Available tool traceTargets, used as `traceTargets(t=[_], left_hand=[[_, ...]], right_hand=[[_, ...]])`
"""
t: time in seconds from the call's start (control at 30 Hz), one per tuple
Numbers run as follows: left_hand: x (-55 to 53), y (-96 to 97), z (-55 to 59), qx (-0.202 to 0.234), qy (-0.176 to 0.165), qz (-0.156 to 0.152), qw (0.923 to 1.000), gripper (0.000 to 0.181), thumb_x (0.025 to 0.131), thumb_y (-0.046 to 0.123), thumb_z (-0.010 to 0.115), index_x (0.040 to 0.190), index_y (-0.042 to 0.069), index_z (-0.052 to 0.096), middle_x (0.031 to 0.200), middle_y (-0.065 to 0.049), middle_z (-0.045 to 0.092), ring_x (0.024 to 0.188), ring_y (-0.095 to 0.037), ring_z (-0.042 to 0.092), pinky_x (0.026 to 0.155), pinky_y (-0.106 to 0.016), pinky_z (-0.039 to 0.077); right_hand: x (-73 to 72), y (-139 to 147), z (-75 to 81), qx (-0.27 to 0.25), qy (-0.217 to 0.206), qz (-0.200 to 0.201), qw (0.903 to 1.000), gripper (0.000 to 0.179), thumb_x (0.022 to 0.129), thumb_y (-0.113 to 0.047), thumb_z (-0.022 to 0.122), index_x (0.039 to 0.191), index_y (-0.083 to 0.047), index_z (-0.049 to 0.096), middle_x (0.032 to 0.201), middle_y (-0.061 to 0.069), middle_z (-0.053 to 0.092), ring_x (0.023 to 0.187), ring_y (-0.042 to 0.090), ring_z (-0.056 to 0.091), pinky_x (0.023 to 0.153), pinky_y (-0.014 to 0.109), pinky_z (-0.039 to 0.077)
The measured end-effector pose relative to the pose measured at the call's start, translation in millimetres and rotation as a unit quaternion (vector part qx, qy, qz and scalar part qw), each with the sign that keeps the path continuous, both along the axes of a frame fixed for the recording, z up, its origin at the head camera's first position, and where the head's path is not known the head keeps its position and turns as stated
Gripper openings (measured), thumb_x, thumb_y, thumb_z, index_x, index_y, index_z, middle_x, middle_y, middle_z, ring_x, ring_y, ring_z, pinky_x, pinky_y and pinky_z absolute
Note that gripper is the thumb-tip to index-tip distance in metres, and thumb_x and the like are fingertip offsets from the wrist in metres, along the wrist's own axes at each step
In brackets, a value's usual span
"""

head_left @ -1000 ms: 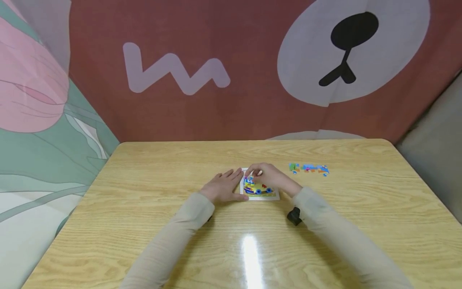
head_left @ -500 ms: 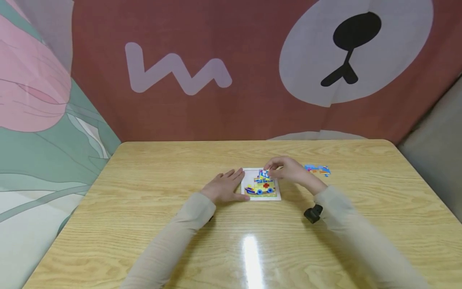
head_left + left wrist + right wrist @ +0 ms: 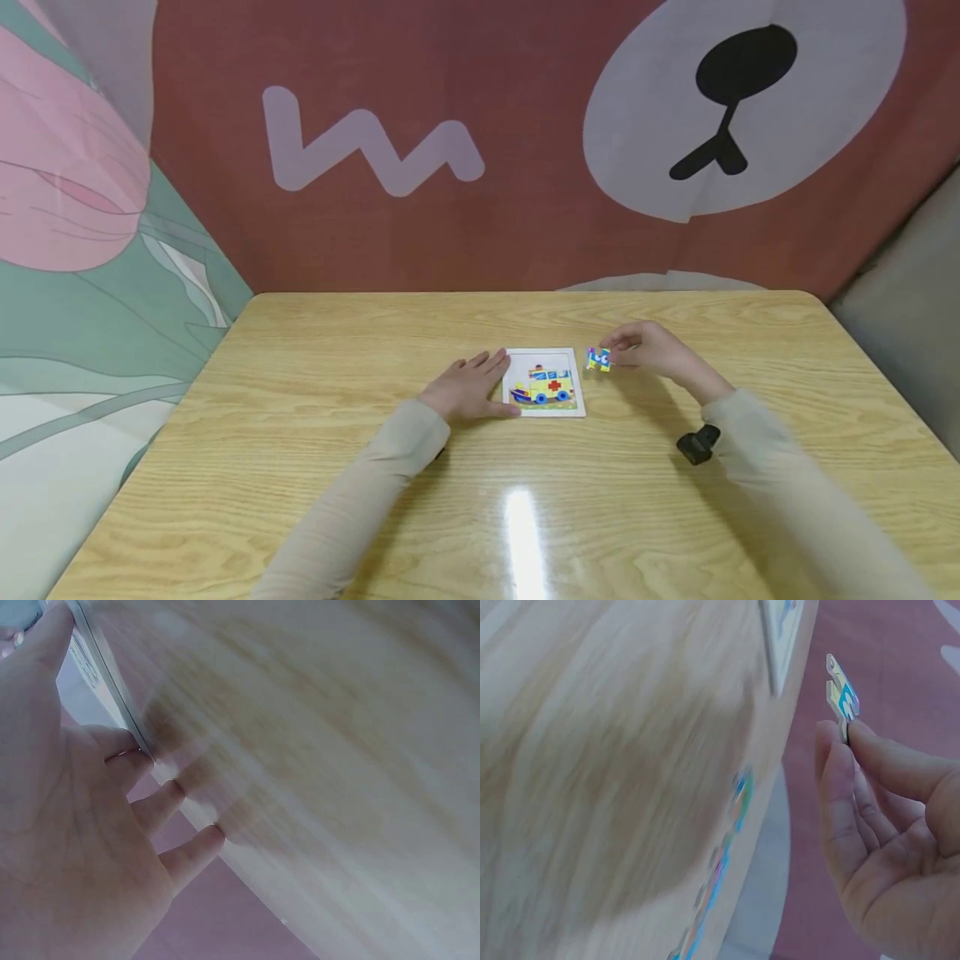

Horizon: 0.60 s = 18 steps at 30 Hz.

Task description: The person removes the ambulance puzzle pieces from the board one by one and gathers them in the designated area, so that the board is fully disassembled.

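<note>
A square puzzle board (image 3: 543, 409) with a white border lies on the table, showing a yellow ambulance picture with a red cross. My left hand (image 3: 470, 388) rests at the board's left edge, fingers spread and straight; in the left wrist view, that hand (image 3: 82, 817) has its fingertips by the frame and tabletop. Just right of the board, my right hand (image 3: 651, 348) pinches a blue and yellow jigsaw piece (image 3: 598, 359) above the table. In the right wrist view, thumb and fingers hold this jigsaw piece (image 3: 845, 697) by its end.
In the right wrist view, several loose jigsaw pieces (image 3: 718, 862) lie in a row on the table; my right hand hides them in the head view. The wooden table (image 3: 337, 350) meets a brown printed cloth (image 3: 420, 242) at its far edge.
My right hand has moved right, from over the board to beside it, carrying the jigsaw piece. The loose pieces became covered by it in the head view. My left hand has stayed put.
</note>
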<state>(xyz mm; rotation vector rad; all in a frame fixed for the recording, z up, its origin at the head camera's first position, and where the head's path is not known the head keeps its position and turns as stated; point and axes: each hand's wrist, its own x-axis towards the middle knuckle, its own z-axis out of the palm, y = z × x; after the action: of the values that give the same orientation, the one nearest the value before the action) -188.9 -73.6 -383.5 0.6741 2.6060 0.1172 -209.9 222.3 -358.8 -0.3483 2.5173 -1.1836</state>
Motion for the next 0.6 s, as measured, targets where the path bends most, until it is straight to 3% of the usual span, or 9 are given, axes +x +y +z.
traceTargets(t=[0.13,0.3,0.37,0.6], left_hand=[[-0.5,-0.5,-1.3,0.001,-0.001,0.001,1.0,0.092,0.088,0.07,0.042,0.155,0.019,0.004,0.162,0.006,0.0,0.151,-0.02,0.006,0.123,-0.046,0.012],[-0.7,-1.1,-2.7,0.001,0.003,-0.003,1.0,0.092,0.088,0.07,0.041,0.155,0.02,0.004,0.162,0.007,0.0,0.151,-0.02,0.006,0.123,-0.046,0.012],[-0.6,-1.0,-2.7,0.0,0.005,-0.004,1.0,0.091,0.088,0.07,0.041,0.155,0.02,0.005,0.162,0.007,0.0,0.151,-0.02,0.006,0.123,-0.046,0.012],[0.1,-1.0,-2.1,0.002,0.004,-0.001,1.0,0.091,0.088,0.07,0.043,0.155,0.02,0.005,0.163,0.006,0.001,0.151,-0.02,0.007,0.123,-0.046,0.013]], right_hand=[[0.6,11,-4.1,0.028,-0.003,0.005,0.9996,0.032,0.092,-0.003,0.059,0.12,0.013,0.058,0.113,0.03,0.063,0.098,0.026,0.064,0.08,0.034,0.058],[1.1,20,-10.0,0.054,-0.006,0.007,0.9985,0.034,0.091,-0.004,0.06,0.121,0.012,0.058,0.111,0.029,0.064,0.101,0.032,0.061,0.078,0.03,0.055],[1.5,23,-11.1,0.057,-0.005,0.003,0.9983,0.033,0.09,-0.003,0.061,0.119,0.012,0.059,0.108,0.028,0.064,0.098,0.029,0.061,0.075,0.027,0.053],[0.7,28,-13.3,0.036,-0.021,-0.01,0.9991,0.033,0.089,0.003,0.058,0.119,0.015,0.058,0.099,0.021,0.069,0.08,0.002,0.057,0.07,0.018,0.053]])
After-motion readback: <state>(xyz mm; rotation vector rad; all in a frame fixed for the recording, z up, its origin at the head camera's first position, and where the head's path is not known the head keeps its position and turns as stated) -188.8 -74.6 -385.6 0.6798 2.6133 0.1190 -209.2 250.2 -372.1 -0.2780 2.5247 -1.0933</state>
